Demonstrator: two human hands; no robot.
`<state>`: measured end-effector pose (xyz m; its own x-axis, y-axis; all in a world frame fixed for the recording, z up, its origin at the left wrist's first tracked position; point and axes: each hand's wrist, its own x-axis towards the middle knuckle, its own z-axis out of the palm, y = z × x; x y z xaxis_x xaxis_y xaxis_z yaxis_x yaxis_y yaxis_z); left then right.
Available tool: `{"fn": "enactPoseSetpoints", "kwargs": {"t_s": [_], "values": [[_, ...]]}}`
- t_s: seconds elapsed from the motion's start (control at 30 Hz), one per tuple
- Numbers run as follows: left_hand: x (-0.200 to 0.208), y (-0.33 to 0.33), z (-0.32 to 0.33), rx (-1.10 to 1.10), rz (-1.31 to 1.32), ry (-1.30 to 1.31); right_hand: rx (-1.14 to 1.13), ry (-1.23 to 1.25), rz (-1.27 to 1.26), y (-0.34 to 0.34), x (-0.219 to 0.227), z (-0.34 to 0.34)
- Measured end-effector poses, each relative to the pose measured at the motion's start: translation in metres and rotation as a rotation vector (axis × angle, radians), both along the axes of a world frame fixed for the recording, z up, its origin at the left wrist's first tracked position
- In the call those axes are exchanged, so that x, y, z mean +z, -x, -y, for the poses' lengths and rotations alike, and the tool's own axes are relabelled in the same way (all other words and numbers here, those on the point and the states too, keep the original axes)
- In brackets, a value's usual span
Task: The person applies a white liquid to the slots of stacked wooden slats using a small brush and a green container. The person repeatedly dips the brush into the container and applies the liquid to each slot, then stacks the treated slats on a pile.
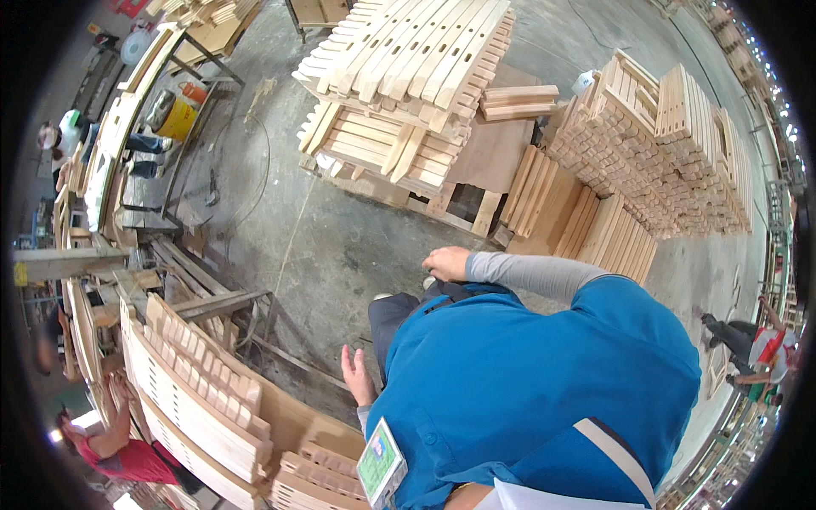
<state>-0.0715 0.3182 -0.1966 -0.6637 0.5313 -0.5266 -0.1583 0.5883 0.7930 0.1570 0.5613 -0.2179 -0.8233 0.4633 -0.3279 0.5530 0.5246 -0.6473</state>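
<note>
Both hands empty beside the timber stacks

Plainly seen from above, the person in a blue top stands on the concrete floor (pixel 280 229) with both arms out and nothing held. The left hand (pixel 357 376) hangs low at the person's side, fingers loosely spread and open, palm turned inward; it touches nothing and is nearest to the stack of curved slatted wooden panels (pixel 195 399) lying at the lower left. The right hand (pixel 448 263), on a grey sleeve, reaches forward with the fingers curled down loosely, gripping nothing; it hovers over bare floor, near the leaning row of flat boards (pixel 552 204) and the low wooden pallet (pixel 463 200) ahead.

On that pallet sits a tall pile of slotted wooden rails (pixel 408 76), the upper layer fanned out across the lower one. To the right stands a large block of short stacked wooden pieces (pixel 663 144). A yellow drum (pixel 177 115) stands at the upper left by a long bench (pixel 110 153) loaded with timber. Other people are at work at the left edge and at the far right edge
</note>
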Motion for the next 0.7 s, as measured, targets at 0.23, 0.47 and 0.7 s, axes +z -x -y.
{"fn": "enactPoseSetpoints", "kwargs": {"t_s": [0.23, 0.47, 0.7], "values": [[-0.074, 0.076, 0.018, -0.706, -0.249, -0.174, 0.051, 0.062, 0.066, 0.089, -0.009, -0.026], [-0.065, 0.158, 0.032, 0.478, 0.955, -0.123, 0.101, 0.159, 0.121, 0.172, -0.038, -0.038], [-0.067, 0.216, 0.0, 0.365, 0.93, 0.06, -0.191, 0.13, 0.2, 0.179, -0.073, -0.052]]}}
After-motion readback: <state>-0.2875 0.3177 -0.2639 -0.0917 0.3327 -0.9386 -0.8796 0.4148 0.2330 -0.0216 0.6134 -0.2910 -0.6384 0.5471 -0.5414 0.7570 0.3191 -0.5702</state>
